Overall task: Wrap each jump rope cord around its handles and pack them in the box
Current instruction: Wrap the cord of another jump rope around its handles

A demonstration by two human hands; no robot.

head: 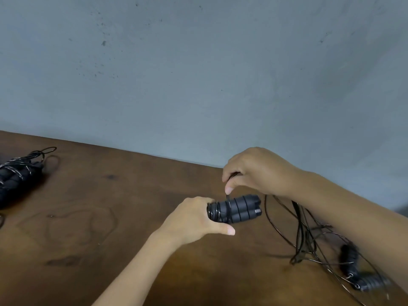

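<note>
Low over dark wooden table (110, 217) (grey wall (198, 62) behind): paired handles (239, 208) gripped in left hand (194, 219), cord (227, 198) pinched by right hand (254, 171).

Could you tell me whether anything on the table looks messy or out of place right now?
Yes: by the right forearm, loose black cord sprawls in a tangle around an unwrapped pair of handles on the table. The bundle at the far left looks neatly wrapped. No box is in view.
</note>
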